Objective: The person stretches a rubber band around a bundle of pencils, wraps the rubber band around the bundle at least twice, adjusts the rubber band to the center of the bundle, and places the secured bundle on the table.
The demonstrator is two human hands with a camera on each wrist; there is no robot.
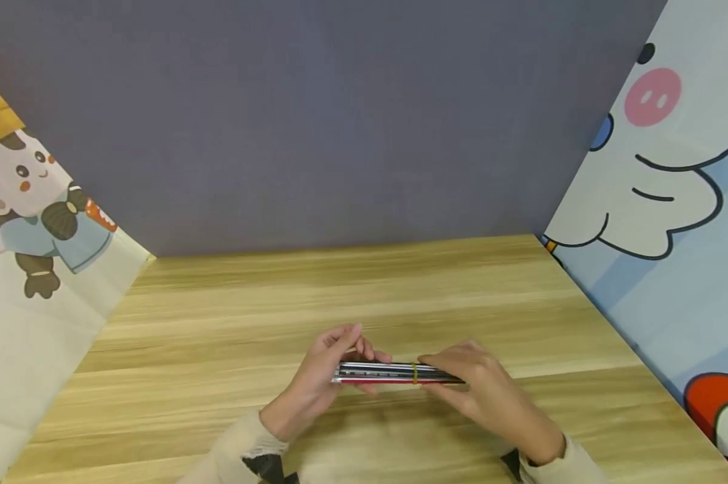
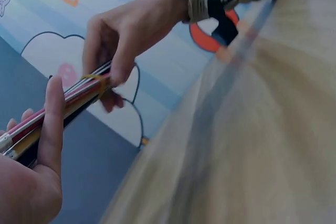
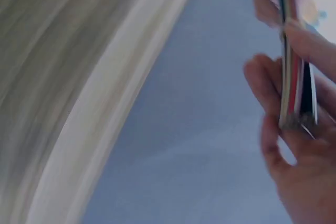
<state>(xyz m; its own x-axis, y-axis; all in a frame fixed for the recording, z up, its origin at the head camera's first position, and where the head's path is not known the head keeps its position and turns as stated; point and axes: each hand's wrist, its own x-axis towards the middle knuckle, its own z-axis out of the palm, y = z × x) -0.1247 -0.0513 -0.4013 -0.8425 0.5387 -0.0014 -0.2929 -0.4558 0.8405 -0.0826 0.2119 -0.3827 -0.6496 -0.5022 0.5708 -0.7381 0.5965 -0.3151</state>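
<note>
A bundle of several pencils [image 1: 370, 372], striped red, black and pale, is held level above the wooden table. Around it, nearer the right-hand end, runs a yellow rubber band [image 1: 415, 373]. My left hand [image 1: 318, 370] holds the end with silvery tips, and in the left wrist view one digit [image 2: 52, 124] lies straight across the pencils with other fingers behind. The right hand [image 1: 484, 383] pinches the other end beside the band, thumb below and fingers above in the head view. In the right wrist view the thumb [image 3: 310, 45] presses along the bundle.
The wooden table [image 1: 279, 302] spreads beneath both hands. A grey wall panel [image 1: 339, 134] stands at the back. Cartoon-printed sheets flank it, with a monkey figure [image 1: 31, 195] on the left and a white pig figure [image 1: 654, 134] on the right.
</note>
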